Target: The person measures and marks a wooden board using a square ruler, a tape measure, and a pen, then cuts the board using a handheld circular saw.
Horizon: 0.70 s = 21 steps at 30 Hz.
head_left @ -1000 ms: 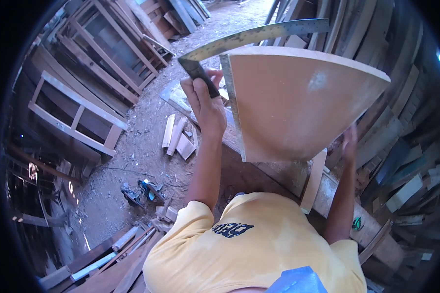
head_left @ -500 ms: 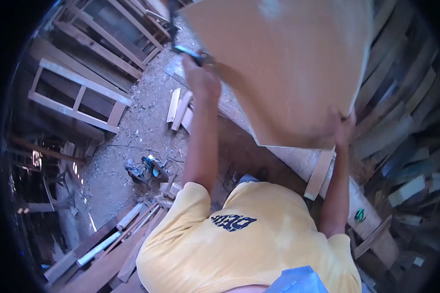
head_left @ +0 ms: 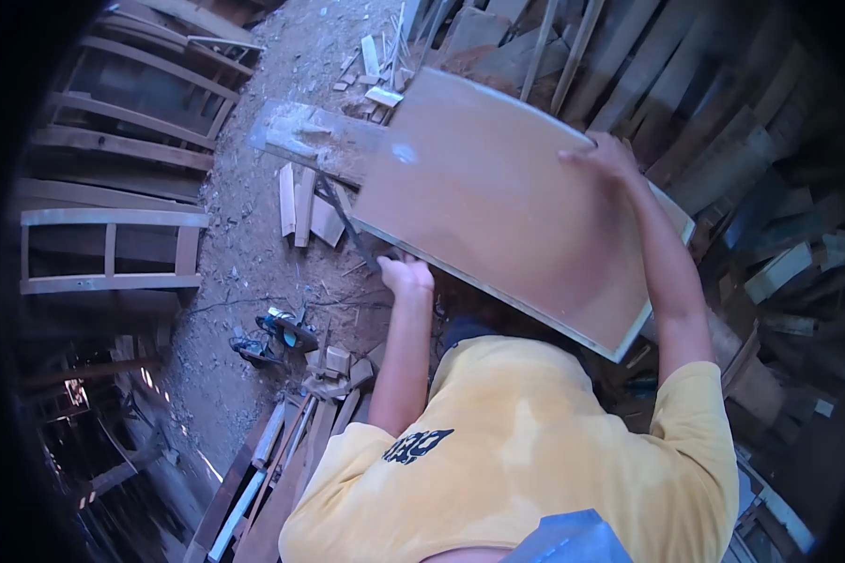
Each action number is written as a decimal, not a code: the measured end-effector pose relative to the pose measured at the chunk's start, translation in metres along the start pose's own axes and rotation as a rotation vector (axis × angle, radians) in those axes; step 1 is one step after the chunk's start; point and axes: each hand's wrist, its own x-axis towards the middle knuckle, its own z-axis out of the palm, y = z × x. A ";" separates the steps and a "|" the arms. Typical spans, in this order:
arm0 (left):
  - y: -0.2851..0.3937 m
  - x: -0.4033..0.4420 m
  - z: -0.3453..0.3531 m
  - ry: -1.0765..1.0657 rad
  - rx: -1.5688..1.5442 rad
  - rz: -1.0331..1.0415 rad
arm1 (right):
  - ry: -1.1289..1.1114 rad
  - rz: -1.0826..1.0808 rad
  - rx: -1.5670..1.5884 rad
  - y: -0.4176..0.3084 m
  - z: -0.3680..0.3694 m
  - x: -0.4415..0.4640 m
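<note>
A large brown wooden panel (head_left: pixel 498 197) lies across the bench (head_left: pixel 319 131), tilted in view. My left hand (head_left: pixel 408 274) is at the panel's near left edge, its fingers closed round a dark metal square (head_left: pixel 347 223) whose long arm points up and left. Part of the square is hidden by the hand. On the panel's far right edge rests my right hand (head_left: pixel 610 158), its thumb and fingers gripping that edge.
Wood offcuts (head_left: pixel 296 202) lie on the ground left of the bench. A power tool (head_left: pixel 286 328) sits on the dirt floor. Wooden frames (head_left: pixel 111 249) stand at the left; stacked boards (head_left: pixel 723 159) fill the right side. Long strips (head_left: pixel 253 488) lie at the lower left.
The panel has come down from a raised position and turned onto the bench. My right hand has moved up to its far edge. The square has swung lower with my left hand.
</note>
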 end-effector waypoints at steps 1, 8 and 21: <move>-0.012 -0.002 -0.016 0.031 0.038 -0.015 | -0.014 -0.002 -0.002 0.009 0.008 0.002; -0.065 0.006 -0.068 0.066 0.158 -0.082 | -0.271 0.170 -0.146 0.072 0.059 0.027; -0.001 0.026 -0.054 0.106 0.768 0.427 | 0.555 0.203 -0.115 0.137 0.134 -0.168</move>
